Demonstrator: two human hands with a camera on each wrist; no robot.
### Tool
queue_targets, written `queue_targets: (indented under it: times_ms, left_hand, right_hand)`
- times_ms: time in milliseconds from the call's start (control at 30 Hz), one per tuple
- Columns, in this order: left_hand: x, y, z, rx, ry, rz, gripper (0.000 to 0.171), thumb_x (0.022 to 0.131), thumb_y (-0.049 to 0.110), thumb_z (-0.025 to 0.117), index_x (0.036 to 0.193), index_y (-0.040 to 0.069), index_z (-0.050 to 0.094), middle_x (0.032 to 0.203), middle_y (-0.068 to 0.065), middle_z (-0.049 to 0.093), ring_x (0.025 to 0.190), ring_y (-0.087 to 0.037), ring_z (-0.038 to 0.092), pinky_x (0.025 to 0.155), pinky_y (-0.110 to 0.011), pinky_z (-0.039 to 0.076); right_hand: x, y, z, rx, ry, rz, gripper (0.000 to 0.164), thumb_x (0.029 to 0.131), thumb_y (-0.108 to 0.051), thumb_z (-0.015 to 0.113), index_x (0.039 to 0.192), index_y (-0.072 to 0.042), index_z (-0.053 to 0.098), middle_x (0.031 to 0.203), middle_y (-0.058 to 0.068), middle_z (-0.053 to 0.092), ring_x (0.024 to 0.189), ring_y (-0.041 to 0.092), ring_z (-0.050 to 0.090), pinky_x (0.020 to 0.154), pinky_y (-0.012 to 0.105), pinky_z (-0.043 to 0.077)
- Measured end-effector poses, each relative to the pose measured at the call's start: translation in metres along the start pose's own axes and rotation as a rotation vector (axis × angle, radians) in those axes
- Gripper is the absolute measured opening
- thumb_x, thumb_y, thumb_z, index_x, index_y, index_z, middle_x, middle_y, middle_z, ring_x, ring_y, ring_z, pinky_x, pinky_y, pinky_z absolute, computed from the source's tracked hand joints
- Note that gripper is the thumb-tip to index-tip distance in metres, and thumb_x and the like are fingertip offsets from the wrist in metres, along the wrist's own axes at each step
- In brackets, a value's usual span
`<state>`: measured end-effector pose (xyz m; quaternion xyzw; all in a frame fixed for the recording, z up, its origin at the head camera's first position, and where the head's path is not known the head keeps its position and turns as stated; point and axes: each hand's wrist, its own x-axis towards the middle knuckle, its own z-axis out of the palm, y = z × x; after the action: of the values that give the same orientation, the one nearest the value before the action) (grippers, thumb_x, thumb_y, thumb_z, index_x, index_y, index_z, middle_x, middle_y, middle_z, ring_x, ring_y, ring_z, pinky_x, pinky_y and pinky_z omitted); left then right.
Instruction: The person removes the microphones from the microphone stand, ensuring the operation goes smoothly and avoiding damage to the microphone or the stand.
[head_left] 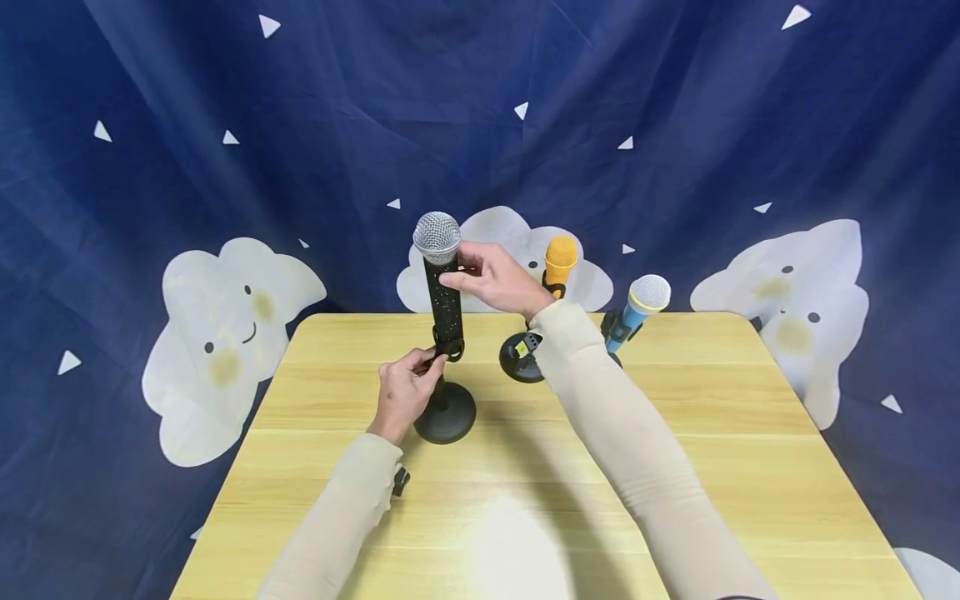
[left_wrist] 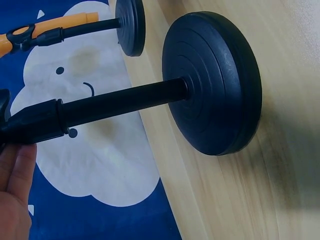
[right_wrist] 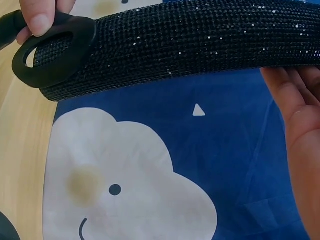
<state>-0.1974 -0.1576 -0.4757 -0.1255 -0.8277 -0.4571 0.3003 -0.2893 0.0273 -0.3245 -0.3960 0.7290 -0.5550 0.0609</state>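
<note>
A black sparkly microphone [head_left: 446, 304] with a silver mesh head stands nearly upright in the head view. My right hand [head_left: 495, 275] holds it just below the head, thumb across the front. Its lower end sits in the ring-shaped clip [right_wrist: 55, 52] of a black desk stand. With thumb and fingers my left hand [head_left: 408, 385] pinches the stand at this clip; in the right wrist view the left thumb presses on the clip's rim. The stand's round base [left_wrist: 215, 82] rests on the table, and its pole [left_wrist: 125, 102] rises to the clip.
Behind my right forearm stand an orange microphone [head_left: 560, 257] and a blue microphone [head_left: 637, 307], each on a black stand. The wooden table [head_left: 712, 467] ends at a dark blue curtain [head_left: 375, 100] with clouds and white triangles.
</note>
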Motion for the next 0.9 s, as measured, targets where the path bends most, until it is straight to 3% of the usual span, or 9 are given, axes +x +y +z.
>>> queue_targets:
  times_ms: [200,900]
  left_hand:
    - [0.001,0.000,0.001,-0.001,-0.002,-0.002,0.010,0.088,0.010,0.078,0.090,0.001,0.077,0.085,-0.014,0.076,0.074,-0.022,0.075,0.063,-0.034,0.062]
    - [0.001,-0.001,-0.001,0.020,-0.010,0.011,0.010,0.087,0.011,0.079,0.088,0.001,0.075,0.082,-0.013,0.075,0.072,-0.022,0.075,0.061,-0.036,0.062]
  right_hand:
    - [0.000,0.000,-0.002,-0.002,0.009,-0.018,0.032,0.096,-0.009,0.067,0.126,0.002,0.064,0.116,0.012,0.069,0.099,0.014,0.063,0.090,0.032,0.052]
    - [0.006,-0.012,-0.005,-0.023,0.059,-0.003,0.036,0.094,-0.010,0.071,0.128,0.001,0.064,0.122,0.011,0.068,0.111,0.017,0.065,0.098,0.033,0.052]
